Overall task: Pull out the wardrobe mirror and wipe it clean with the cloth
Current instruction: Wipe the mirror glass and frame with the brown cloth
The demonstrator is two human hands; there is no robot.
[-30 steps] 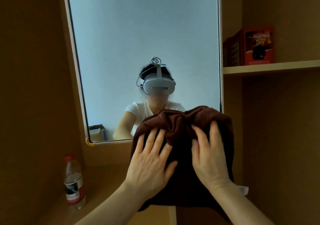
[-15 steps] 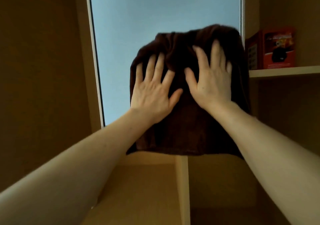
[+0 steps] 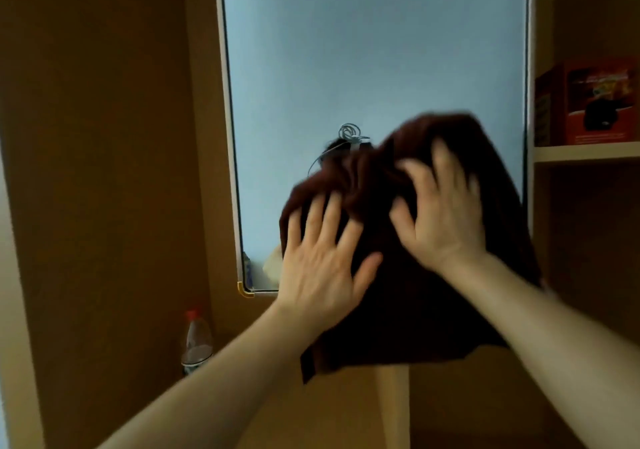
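The tall wardrobe mirror (image 3: 374, 50) with a pale frame stands pulled out in front of me, reflecting a light wall. A dark brown cloth (image 3: 408, 303) is spread over its lower right part and hangs past its bottom edge. My left hand (image 3: 322, 268) lies flat on the cloth's left side, fingers spread. My right hand (image 3: 440, 213) presses the cloth higher up on the right, fingers spread and blurred by motion. Both palms hold the cloth against the glass. The cloth hides the mirror's lower right corner.
A clear plastic bottle (image 3: 196, 341) with a red cap stands low on the left by the brown wardrobe wall (image 3: 104, 171). A red box (image 3: 588, 102) sits on a shelf (image 3: 585, 152) at the right. A wooden divider (image 3: 394, 410) runs below the cloth.
Both hands slid the cloth up the mirror, then back down and slightly right. The view has tilted down, so the mirror's bottom corner and the bottle show again.
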